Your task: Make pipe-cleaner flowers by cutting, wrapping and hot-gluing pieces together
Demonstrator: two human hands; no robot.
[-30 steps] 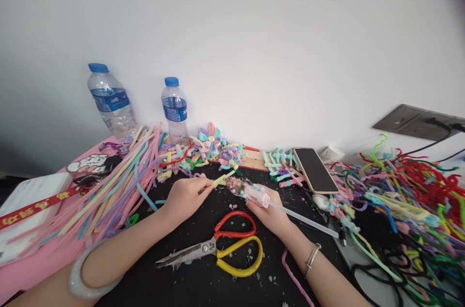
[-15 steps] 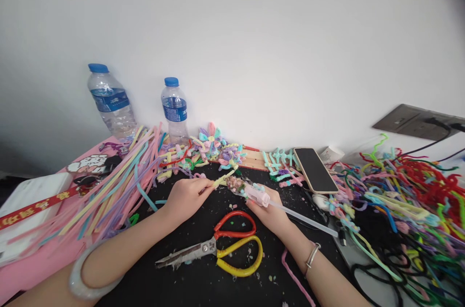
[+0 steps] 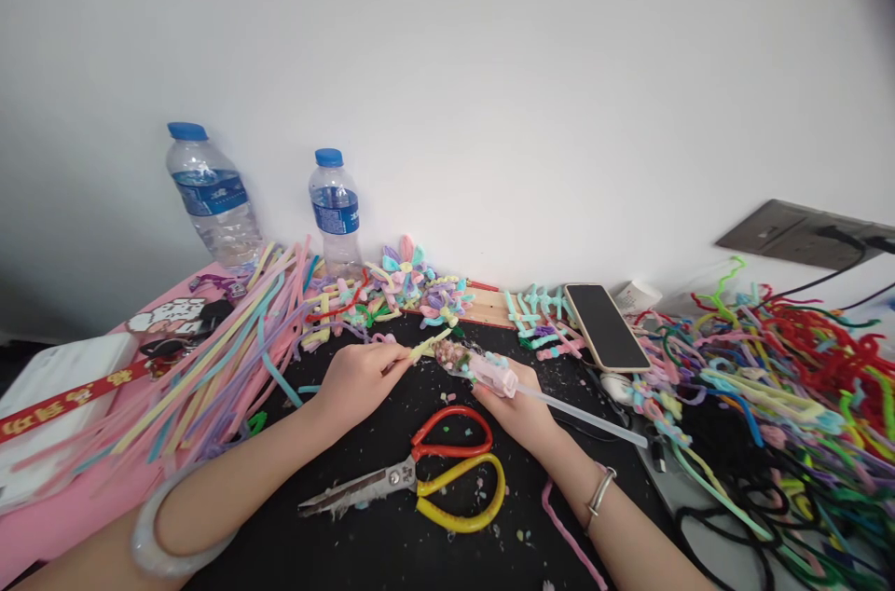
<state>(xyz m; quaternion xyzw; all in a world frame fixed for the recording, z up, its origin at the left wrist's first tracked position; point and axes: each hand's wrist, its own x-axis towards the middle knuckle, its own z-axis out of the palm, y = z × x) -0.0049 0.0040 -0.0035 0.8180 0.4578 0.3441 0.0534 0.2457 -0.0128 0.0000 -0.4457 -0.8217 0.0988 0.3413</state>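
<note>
Frame centre | your left hand [image 3: 367,378] pinches a yellow chenille stem [image 3: 422,350], likely steadying it | your right hand [image 3: 518,406] clasps a pink glue gun [image 3: 495,375], seemingly keeping its nozzle [image 3: 451,355] stemward

- Left forearm [image 3: 272,460]: a thick, rounded bangle [image 3: 145,540], pale greyish white with a glossy surface.
- Right wrist [image 3: 584,470]: a slim, shiny, silver-coloured bracelet [image 3: 602,490], much narrower than the bangle.
- Left hand [image 3: 362,381] and right hand [image 3: 521,409]: bare.

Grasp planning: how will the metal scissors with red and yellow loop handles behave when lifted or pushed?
The scissors are likely stiff, given their metal blades. Lifted by the yellow loop, they may swing at the pivot. Lying flat, they'd probably slide, not roll.
</note>
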